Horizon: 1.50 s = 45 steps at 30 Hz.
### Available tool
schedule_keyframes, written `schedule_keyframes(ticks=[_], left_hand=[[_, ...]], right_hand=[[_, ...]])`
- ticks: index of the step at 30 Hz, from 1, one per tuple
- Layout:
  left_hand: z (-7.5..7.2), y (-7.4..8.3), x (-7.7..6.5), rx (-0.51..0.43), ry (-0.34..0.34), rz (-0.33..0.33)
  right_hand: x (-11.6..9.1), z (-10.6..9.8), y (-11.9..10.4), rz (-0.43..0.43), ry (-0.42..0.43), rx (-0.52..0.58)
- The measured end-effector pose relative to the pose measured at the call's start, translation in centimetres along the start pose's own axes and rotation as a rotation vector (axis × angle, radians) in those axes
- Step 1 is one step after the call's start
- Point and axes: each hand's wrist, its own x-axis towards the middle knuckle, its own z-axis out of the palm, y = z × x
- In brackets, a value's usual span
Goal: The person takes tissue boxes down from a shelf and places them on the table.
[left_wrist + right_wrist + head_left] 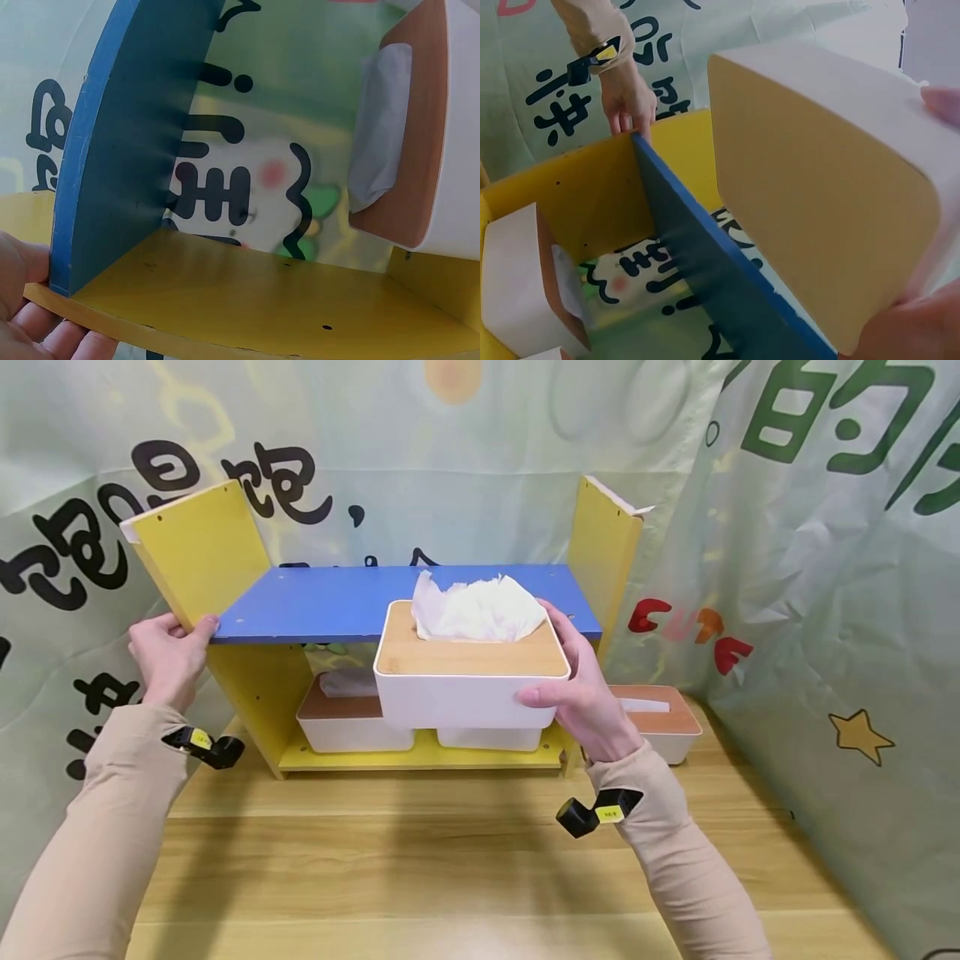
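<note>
Tissue box (472,700), in the head view, is in the air before the blue board (315,602), hiding part of its front edge; the right hand (588,693) holds its right side. Above the board, room is open toward the left yellow panel (206,552). In the left wrist view, the left hand (22,319) pinches this panel's front edge beside the board's corner. In the right wrist view, the box overlaps the board's edge; I cannot tell if they touch.

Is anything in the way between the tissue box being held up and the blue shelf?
Nothing visible is between the tissue box, held in the right hand, and the blue shelf, though the box hides part of it in the head view. The left hand holds the shelf's left front corner.
</note>
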Motion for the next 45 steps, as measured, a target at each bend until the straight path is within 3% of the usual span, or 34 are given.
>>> schedule_keyframes(ticks=[21, 37, 45], left_hand=[[-0.1, 0.0, 0.1, 0.002, -0.01, -0.007], [-0.1, 0.1, 0.1, -0.008, -0.009, -0.015], [-0.1, -0.1, 0.1, -0.026, -0.011, -0.009]], right_hand=[[-2.6, -2.3, 4.1, -0.017, -0.048, 0.016], [-5.5, -5.1, 6.6, -0.015, -0.072, -0.06], [-7.3, -6.9, 7.7, -0.055, -0.09, -0.083]])
